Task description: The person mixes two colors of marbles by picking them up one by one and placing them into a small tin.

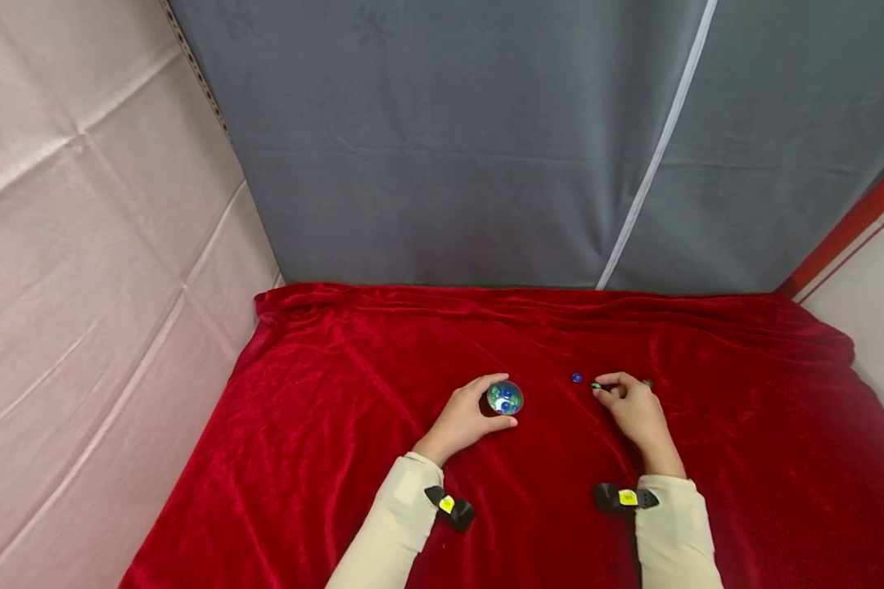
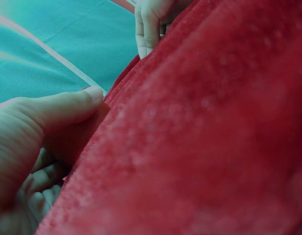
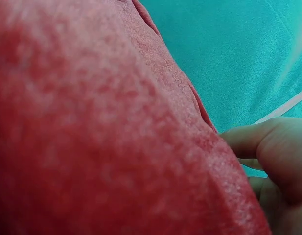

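On the red velvet cloth (image 1: 354, 425), my left hand (image 1: 462, 421) cups the marble bowl (image 1: 504, 397); right hand (image 1: 636, 407) pinches a green marble (image 1: 596, 385), likely next carried into the bowl.

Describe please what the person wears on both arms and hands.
Both arms have long cream sleeves, the left sleeve and the right sleeve. On each wrist sits a small black device with a yellow mark: left one, right one. The left hand and right hand are bare.

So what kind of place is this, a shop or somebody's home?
Probably neither: it looks like a small draped booth set up for filming. A red velvet cloth covers the table, a grey curtain hangs behind, and black wrist-worn cameras sit on the person's sleeves.
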The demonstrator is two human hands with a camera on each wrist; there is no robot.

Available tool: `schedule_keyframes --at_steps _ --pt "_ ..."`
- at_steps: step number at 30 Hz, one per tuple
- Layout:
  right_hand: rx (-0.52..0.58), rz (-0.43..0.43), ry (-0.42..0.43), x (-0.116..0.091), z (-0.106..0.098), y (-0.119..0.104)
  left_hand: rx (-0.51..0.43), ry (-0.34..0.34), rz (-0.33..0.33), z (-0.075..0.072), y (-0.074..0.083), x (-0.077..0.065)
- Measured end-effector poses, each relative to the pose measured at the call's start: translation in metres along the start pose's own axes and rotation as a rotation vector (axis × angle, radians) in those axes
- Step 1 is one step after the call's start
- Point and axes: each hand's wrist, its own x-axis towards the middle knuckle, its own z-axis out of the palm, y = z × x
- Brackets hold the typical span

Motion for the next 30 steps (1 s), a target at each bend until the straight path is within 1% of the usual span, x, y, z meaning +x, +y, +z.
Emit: schedule_keyframes --at_steps 4,8,18,30 --pt "0.000 -0.001 0.004 -0.001 0.000 -0.001 0.002 0.000 0.000 0.001 -0.001 -0.001" --pt "0.003 -0.020 0.021 -0.001 0.000 -0.002 0.009 -0.002 -0.003 0.001 0.000 -0.001" --pt "0.055 -0.037 0.047 0.000 -0.003 -0.004 0.016 -0.006 -0.005 0.001 -0.001 0.000" --pt "0.102 -0.085 0.061 -0.006 -0.008 -0.023 0.018 -0.008 0.000 -0.001 0.000 0.001"
